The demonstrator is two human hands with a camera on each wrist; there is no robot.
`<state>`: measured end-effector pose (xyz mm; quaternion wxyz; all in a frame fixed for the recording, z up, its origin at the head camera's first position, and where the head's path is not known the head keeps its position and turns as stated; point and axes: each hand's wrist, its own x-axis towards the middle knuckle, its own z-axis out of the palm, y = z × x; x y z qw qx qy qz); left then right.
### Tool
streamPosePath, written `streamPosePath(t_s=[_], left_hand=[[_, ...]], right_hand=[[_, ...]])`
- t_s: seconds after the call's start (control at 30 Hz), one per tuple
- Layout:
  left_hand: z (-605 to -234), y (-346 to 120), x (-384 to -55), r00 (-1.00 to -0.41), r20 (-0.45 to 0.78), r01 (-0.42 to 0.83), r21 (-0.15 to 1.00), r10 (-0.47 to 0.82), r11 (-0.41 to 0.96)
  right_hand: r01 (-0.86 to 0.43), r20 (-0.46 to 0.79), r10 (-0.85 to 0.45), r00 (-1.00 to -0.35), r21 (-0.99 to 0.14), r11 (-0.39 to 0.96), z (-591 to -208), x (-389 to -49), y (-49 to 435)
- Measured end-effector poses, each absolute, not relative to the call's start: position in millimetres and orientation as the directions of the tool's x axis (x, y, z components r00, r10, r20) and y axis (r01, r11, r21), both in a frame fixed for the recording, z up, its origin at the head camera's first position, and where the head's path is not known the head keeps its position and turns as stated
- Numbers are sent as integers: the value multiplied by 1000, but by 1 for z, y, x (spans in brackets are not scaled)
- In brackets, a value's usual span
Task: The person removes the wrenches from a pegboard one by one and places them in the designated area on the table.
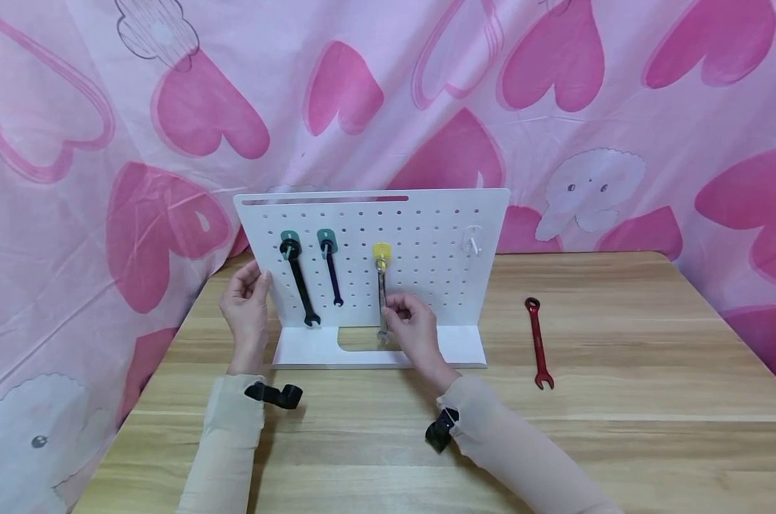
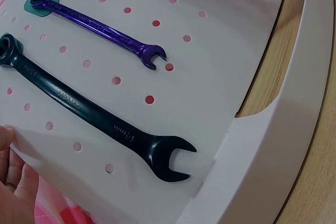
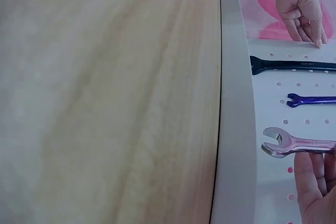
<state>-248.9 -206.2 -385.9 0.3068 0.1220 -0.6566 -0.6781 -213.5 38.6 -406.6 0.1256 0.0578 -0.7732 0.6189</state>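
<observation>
The right hand (image 1: 415,332) pinches the silver wrench (image 1: 382,289) at the yellow hook (image 1: 382,249); the left hand (image 1: 245,313) grips the pegboard (image 1: 362,285) by its edge. Green hooks (image 1: 326,234) hold the black wrench (image 1: 301,288) and purple wrench (image 1: 333,277), their lettering too faint to read. The red wrench (image 1: 538,343) lies on the table (image 1: 632,343).

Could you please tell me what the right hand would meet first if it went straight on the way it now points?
Past the silver wrench it holds, the right hand would most likely meet the white pegboard first, though the depth between them is unclear.
</observation>
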Motion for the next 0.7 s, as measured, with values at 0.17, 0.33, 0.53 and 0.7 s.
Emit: streamPosePath(t_s=[0.17,0.33,0.53,0.7], left_hand=[[-386,-206,-249,-780,246,261,964,-576,58],[-387,-206,-250,-780,239,258,965,-579,51],[-387,-206,-250,-781,236,260,965,-578,43],[-387,-207,-249,-781,239,258,965,-577,50]], right_hand=[[-259,278,53,-959,-937,234,-410,-211,42],[-245,260,32,-965,-940,239,-410,-207,45],[-246,257,17,-966,-942,229,-407,-201,47],[-178,178,-13,-984,-969,172,-403,-195,48]])
